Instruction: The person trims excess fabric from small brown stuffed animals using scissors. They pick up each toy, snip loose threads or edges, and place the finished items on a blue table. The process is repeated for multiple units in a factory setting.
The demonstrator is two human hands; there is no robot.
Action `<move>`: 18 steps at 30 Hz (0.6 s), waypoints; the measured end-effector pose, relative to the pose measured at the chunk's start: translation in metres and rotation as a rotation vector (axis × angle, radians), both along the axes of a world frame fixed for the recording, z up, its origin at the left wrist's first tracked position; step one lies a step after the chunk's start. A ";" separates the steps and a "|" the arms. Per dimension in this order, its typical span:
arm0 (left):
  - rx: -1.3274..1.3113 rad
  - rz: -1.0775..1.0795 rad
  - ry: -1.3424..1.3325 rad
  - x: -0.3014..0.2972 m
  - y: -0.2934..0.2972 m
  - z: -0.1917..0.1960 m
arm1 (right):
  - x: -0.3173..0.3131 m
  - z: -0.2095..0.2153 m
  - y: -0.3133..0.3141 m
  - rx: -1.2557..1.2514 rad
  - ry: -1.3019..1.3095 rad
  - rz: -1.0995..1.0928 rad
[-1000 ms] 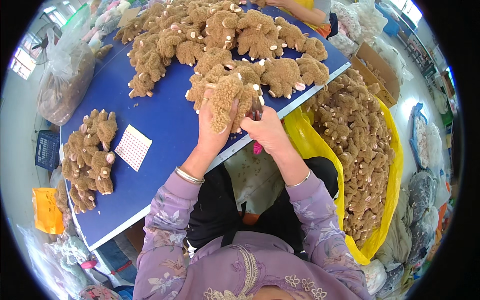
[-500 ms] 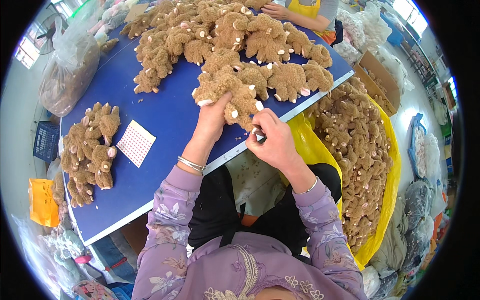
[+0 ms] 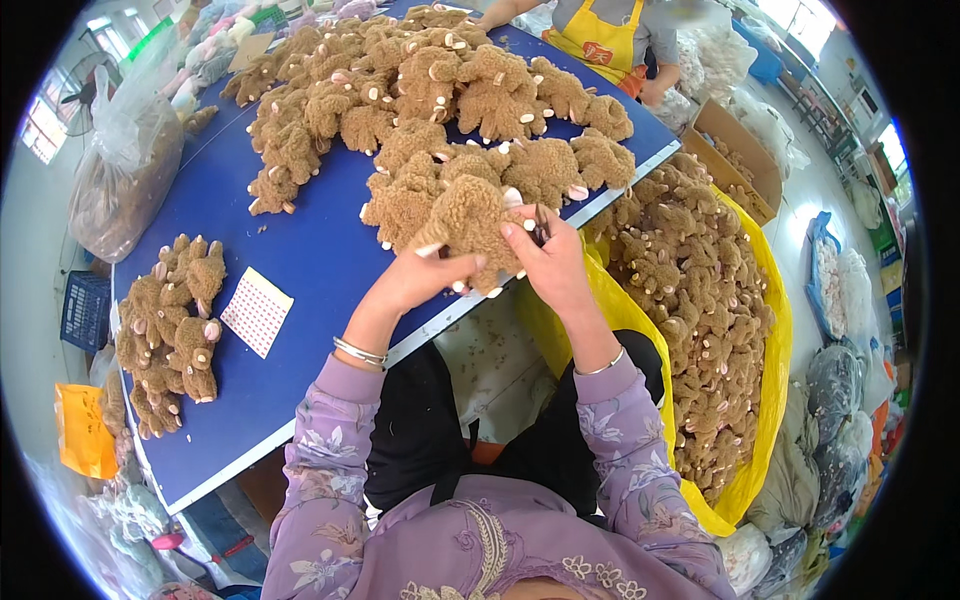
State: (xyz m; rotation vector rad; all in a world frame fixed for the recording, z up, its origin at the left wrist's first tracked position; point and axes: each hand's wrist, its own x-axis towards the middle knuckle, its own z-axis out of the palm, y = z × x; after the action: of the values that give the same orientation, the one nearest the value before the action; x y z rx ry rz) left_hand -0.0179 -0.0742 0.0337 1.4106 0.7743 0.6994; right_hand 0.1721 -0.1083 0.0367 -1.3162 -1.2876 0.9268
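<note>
A curly brown plush toy (image 3: 468, 225) with pale ears and feet is held up between my two hands, over the near edge of the blue table (image 3: 300, 345). My left hand (image 3: 425, 278) grips its lower left side, the thumb lying across the plush. My right hand (image 3: 552, 262) is closed on its right side, near a pale ear. Something small and dark shows between the right fingers; its kind is hard to make out. Behind the toy lies a heap of similar brown plush toys (image 3: 430, 85), its nearest ones almost touching the held one.
A smaller toy pile (image 3: 170, 335) and a sheet of red-marked stickers (image 3: 258, 312) lie on the left. Right of my knees stands a yellow sack (image 3: 765, 400) full of brown plush toys. A cardboard box (image 3: 760, 195) stands beyond it. Across the table is a person in a yellow apron (image 3: 605, 40).
The toy has been turned and brought nearer, its back now facing up. My right hand has moved up from below it onto its side. The person opposite has shifted right.
</note>
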 end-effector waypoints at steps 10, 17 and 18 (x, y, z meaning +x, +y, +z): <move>-0.002 -0.117 0.089 -0.014 0.007 -0.003 | 0.028 -0.018 0.006 0.129 0.265 -0.013; 0.133 0.261 -0.110 -0.022 0.014 -0.003 | 0.049 0.019 -0.005 0.163 0.419 -0.291; 0.224 0.432 -0.222 -0.027 0.020 -0.007 | 0.069 0.024 -0.007 0.291 0.609 -0.390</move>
State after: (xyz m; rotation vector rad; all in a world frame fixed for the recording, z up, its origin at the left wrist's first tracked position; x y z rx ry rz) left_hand -0.0452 -0.0538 0.0265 1.3451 0.8516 1.2886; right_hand 0.2409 -0.1151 0.0607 -0.9075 -0.6334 0.7449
